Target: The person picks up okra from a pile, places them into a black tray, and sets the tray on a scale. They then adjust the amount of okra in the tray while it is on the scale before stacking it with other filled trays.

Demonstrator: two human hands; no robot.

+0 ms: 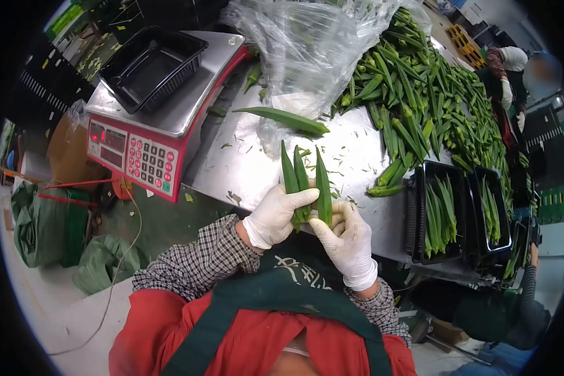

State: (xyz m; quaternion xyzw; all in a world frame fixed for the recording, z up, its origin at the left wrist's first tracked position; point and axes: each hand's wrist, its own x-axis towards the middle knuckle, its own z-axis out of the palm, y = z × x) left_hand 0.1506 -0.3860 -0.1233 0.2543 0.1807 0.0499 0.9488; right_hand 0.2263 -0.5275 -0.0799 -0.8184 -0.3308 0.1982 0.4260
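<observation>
Smooth steel table is strewn with green scraps and heaped with ridged, tapering okra beside a crinkled clear plastic bag. Three slim pods are held upright, tips up, over the table's near edge: two are gripped in the white-gloved left hand, one in the gloved right hand. One black plastic tray is set on a red scale; two black trays are lined with okra laid lengthwise
</observation>
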